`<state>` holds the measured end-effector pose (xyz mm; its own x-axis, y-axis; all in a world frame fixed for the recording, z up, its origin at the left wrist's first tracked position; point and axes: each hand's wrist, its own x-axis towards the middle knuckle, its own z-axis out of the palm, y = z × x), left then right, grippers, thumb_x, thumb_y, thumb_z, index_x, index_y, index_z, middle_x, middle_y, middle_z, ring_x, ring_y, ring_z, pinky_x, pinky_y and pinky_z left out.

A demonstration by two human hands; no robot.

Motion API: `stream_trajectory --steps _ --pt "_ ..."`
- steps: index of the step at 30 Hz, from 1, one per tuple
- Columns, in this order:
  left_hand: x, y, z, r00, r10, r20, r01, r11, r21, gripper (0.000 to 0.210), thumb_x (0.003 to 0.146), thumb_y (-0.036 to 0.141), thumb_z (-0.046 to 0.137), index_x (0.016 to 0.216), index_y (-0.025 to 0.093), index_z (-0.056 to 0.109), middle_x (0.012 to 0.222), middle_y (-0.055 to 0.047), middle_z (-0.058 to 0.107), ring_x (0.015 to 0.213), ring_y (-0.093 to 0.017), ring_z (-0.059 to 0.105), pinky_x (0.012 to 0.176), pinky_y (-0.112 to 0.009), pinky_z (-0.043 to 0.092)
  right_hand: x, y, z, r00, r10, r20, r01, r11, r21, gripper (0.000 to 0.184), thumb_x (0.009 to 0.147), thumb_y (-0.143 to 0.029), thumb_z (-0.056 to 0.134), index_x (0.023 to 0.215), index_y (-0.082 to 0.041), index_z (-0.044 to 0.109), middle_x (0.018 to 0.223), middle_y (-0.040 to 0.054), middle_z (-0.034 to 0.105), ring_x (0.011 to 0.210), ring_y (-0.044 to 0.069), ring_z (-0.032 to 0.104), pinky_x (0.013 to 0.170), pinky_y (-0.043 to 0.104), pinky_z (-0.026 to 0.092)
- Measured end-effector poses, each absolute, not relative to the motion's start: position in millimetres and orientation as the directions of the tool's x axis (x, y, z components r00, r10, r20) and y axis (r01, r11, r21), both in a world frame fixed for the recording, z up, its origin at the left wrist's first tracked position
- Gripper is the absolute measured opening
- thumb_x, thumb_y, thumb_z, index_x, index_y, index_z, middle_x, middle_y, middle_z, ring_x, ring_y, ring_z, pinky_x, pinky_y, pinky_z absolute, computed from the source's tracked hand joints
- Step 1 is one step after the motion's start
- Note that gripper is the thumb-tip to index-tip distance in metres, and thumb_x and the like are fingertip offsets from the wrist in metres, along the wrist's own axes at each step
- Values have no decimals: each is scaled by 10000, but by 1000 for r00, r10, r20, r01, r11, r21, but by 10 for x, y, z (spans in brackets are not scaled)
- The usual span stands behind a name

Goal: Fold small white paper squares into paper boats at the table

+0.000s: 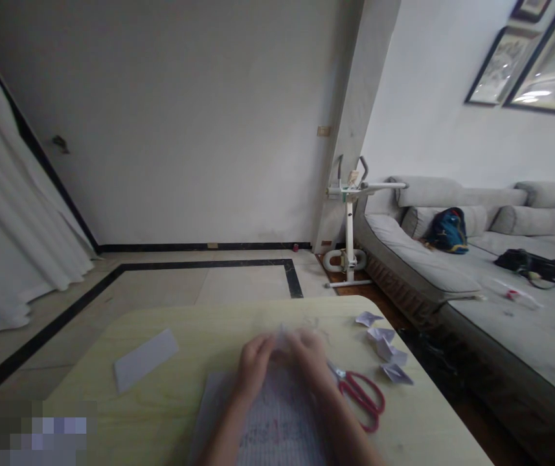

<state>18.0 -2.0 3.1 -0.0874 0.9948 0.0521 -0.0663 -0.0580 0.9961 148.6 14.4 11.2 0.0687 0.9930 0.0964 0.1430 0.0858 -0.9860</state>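
My left hand [254,361] and my right hand [310,355] meet above the table, both closed with fingertips around a small piece of white paper [282,338]. Motion blurs the paper and the right fingers, so its folds cannot be made out. Below my hands lies a lined sheet [277,414] with handwriting, partly covered by my forearms. Scissors with red handles [365,400] rest beside my right wrist, their blades partly hidden behind it. Several folded paper pieces [385,344] sit in a row along the table's right side.
A white paper strip [146,359] lies on the left of the pale wooden table [160,414]. Beyond the table's right edge stands a grey sofa [418,259] with a blue backpack [449,230] on it. A white exercise machine [350,226] stands by the wall corner.
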Motion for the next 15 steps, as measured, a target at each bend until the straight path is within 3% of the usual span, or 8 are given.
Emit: stream_trajectory --steps 4,9,15 --pt "177 -17 26 -119 992 38 -91 -49 995 297 743 427 601 661 144 634 626 -14 617 623 -162 581 584 -234 452 1482 133 105 31 999 41 55 39 -998 380 721 -490 574 560 -148 535 495 -28 448 494 110 420 469 221 334" --pt "161 -23 30 -55 998 6 -136 -13 991 327 707 434 633 843 142 691 769 -43 674 713 -183 608 631 -252 474 1482 132 60 56 997 44 77 39 -996 358 716 -455 600 544 -150 525 500 -33 441 498 103 413 465 212 326" --pt "157 -10 18 -85 996 25 -2 -25 1000 330 705 449 631 744 128 697 655 -27 648 632 -167 581 549 -224 429 1448 105 96 57 998 27 58 24 -998 350 701 -453 611 544 -153 521 499 -36 445 494 106 419 464 216 339"
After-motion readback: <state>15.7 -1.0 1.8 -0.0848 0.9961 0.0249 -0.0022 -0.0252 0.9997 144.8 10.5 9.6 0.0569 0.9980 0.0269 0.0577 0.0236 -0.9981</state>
